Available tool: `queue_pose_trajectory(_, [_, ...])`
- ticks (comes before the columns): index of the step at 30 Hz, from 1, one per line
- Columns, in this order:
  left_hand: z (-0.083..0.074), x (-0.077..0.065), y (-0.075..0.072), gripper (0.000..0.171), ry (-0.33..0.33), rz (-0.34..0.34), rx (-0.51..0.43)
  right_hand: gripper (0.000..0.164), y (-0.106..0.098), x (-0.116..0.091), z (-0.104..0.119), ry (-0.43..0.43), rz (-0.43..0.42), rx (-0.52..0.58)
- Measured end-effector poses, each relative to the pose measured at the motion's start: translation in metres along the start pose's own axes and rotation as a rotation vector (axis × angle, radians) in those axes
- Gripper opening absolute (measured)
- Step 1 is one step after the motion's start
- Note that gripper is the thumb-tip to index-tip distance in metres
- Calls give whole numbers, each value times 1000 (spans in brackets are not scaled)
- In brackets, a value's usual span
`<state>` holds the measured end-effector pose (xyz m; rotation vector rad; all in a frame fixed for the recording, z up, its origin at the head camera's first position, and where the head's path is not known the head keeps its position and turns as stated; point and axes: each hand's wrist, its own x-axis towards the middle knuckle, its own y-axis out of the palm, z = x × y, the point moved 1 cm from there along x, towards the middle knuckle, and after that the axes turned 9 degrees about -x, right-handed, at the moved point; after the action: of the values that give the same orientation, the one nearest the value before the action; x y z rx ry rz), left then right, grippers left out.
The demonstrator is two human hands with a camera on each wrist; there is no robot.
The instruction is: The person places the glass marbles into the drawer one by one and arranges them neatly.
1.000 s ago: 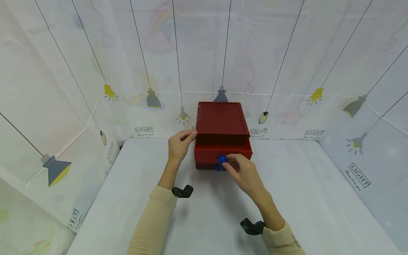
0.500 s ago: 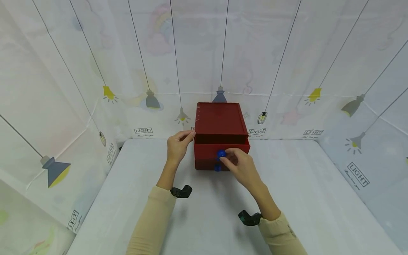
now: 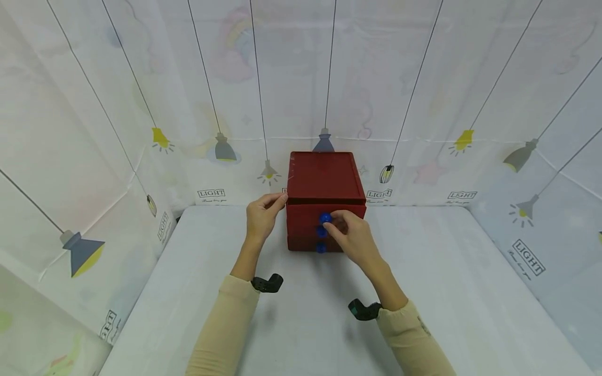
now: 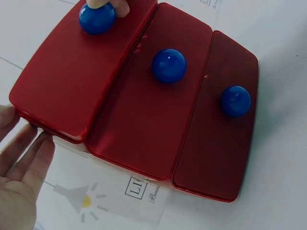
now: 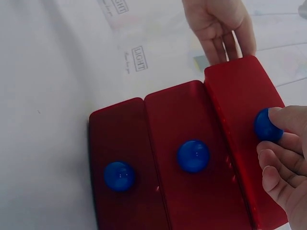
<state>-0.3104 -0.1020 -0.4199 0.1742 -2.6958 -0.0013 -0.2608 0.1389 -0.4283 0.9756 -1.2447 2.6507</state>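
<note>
A small red chest of drawers [image 3: 325, 175] stands at the back of the table, with three drawers stacked one above another. Each drawer front carries a round blue knob. My right hand [image 3: 352, 235] pinches the top knob [image 5: 267, 125] between thumb and fingers. The top drawer [image 4: 62, 76] sits slightly proud of the two below, with a narrow dark gap under the chest's top panel. The middle knob [image 4: 169, 65] and bottom knob [image 4: 235, 101] are untouched. My left hand [image 3: 263, 215] rests its fingertips on the chest's left side near the top front corner.
A white-covered table [image 3: 301, 324] lies under the chest. Behind it and at both sides hangs a pale cloth [image 3: 423, 94] printed with lamps and the word LIGHT. Each wrist wears a black camera, such as the left one [image 3: 268, 283].
My right hand has moved forward with the top knob, pushing the top drawer in. The drawer's opening has shrunk to a thin gap. My left hand has stayed at the chest's side.
</note>
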Motion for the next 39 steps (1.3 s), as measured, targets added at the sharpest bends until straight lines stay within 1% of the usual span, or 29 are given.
queue_pose_trajectory(6, [1, 1, -1, 22, 17, 4, 4, 28, 3, 6, -2, 27, 14, -9])
queue_pose_trajectory(12, [2, 1, 0, 21, 30, 6, 1, 28, 6, 10, -6, 27, 12, -7])
queue_pose_trajectory(19, [3, 1, 1, 22, 12, -2, 21, 28, 8, 15, -9, 53, 17, -3])
queue_pose_trajectory(25, [2, 1, 1, 23, 9, 13, -15, 28, 8, 16, -10, 66, 12, 3])
queue_pose_trajectory(30, [0, 1, 2, 21, -1, 4, -29, 29, 9, 16, -10, 64, 5, 14])
queue_pose_trajectory(39, [0, 1, 2, 21, 5, 9, -7, 29, 9, 17, -11, 69, -1, 36])
